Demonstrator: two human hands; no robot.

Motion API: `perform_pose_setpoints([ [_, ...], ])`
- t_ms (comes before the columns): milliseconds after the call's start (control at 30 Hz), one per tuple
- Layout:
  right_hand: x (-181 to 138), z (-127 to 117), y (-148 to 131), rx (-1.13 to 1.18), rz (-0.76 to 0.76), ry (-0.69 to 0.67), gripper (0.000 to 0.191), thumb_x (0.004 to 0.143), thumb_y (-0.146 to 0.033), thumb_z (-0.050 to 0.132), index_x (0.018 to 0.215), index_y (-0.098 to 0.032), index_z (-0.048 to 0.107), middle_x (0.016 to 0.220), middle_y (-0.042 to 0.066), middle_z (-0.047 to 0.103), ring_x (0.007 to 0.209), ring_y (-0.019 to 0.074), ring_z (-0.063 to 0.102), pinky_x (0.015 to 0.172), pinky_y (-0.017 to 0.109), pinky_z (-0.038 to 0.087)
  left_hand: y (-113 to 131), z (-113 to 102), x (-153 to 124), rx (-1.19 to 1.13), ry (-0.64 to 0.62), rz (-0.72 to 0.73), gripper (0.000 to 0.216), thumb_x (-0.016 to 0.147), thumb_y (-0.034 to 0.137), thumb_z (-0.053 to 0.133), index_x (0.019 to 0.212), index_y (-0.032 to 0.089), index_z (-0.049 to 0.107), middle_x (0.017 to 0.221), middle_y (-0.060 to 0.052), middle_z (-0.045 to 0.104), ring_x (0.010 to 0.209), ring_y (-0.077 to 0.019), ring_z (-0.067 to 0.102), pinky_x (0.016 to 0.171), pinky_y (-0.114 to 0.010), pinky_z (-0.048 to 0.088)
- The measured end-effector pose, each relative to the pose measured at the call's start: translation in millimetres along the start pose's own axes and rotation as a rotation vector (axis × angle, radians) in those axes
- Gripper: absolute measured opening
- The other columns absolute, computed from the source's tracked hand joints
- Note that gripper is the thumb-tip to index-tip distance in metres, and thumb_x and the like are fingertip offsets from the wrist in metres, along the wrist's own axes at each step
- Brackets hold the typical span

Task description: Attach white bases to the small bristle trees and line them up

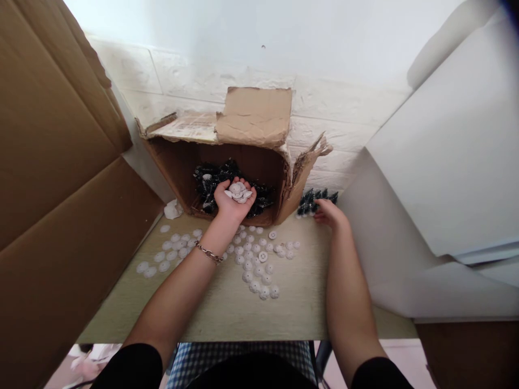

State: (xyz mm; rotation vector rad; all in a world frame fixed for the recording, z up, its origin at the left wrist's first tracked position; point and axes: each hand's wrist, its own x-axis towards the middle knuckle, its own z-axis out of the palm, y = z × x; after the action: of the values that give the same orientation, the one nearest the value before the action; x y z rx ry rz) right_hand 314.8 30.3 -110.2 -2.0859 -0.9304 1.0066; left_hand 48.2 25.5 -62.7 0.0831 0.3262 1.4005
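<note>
My left hand point(231, 202) is cupped palm up at the mouth of an open cardboard box point(279, 178), holding a small heap of white round discs point(239, 192). A bracelet sits on that wrist. Inside the box lies a pile of black parts point(211, 181). My right hand point(330, 213) rests on the table at the box's right, its fingers curled on a small cluster of black parts point(314, 200). Many white discs point(255, 259) are scattered on the pale table point(300, 302) in front of the box, with another group of white discs point(170, 251) to the left.
A large brown cardboard sheet point(52, 189) stands along the left side. A big white panel point(441, 178) leans at the right. A white brick-pattern wall point(243, 65) is behind the box. A crumpled white scrap point(173, 209) lies at the box's left corner.
</note>
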Motion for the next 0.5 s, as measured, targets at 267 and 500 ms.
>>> perform_pose_setpoints([
  [267, 2.3, -1.5, 0.9, -0.023, -0.014, 0.006, 0.049, 0.073, -0.034, 0.039, 0.118, -0.017, 0.03, 0.085, 0.009, 0.05, 0.047, 0.009, 0.048, 0.043, 0.023, 0.043, -0.8, 1.7, -1.7, 0.004, -0.001, -0.013, 0.011, 0.064, 0.023, 0.04, 0.064, 0.016, 0.05, 0.057, 0.0, 0.054, 0.054, -0.0118, 0.053, 0.058, -0.028, 0.042],
  [500, 2.6, -0.3, 0.0, -0.021, -0.015, -0.007, 0.052, 0.074, -0.031, 0.039, 0.121, -0.015, 0.024, 0.078, 0.008, 0.052, 0.046, 0.0105, 0.05, 0.045, 0.025, 0.044, -1.3, 0.1, -0.5, -0.002, -0.005, -0.017, 0.01, 0.062, 0.022, 0.042, 0.063, 0.016, 0.05, 0.057, 0.0, 0.055, 0.054, -0.0121, 0.053, 0.057, -0.028, 0.042],
])
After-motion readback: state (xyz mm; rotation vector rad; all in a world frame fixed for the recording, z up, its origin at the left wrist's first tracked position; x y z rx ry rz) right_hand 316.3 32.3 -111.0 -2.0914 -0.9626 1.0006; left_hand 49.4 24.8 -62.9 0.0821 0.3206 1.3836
